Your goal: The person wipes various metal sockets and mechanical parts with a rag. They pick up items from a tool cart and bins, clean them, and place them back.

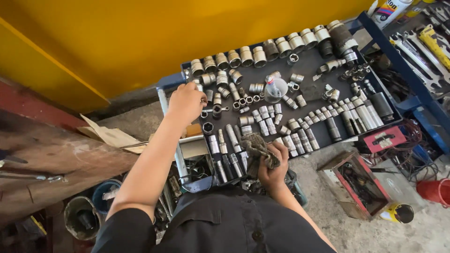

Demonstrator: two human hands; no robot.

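— Reaching over the tray [309, 63], is that the left hand [186, 102]?

— Yes, knuckles up, fingers curled down at the tray's left edge among the small sockets [216, 111]. Whether it grips one, I cannot tell; the fingertips are hidden.

— And the right hand [272, 164]?

— Clenched on a grimy rag [255, 146], at the tray's near edge, over the long sockets [233, 138].

— Which way do those lie?

— On their sides, long axes running roughly from the person toward the far rim, fanned a little. The big sockets [259, 56] stand upright in one row along the far edge, openings up; I count about thirteen.

— Anything else on it?

— One small clear bottle [273, 89] near the middle.

— The setting?

— A dark mat in a blue tray, a yellow wall [140, 37] behind, rough concrete floor [412, 234]. One red toolbox [358, 182] lies open on the floor at right, a red bucket [436, 191] beyond, spanners [417, 51] on a rack at top right.
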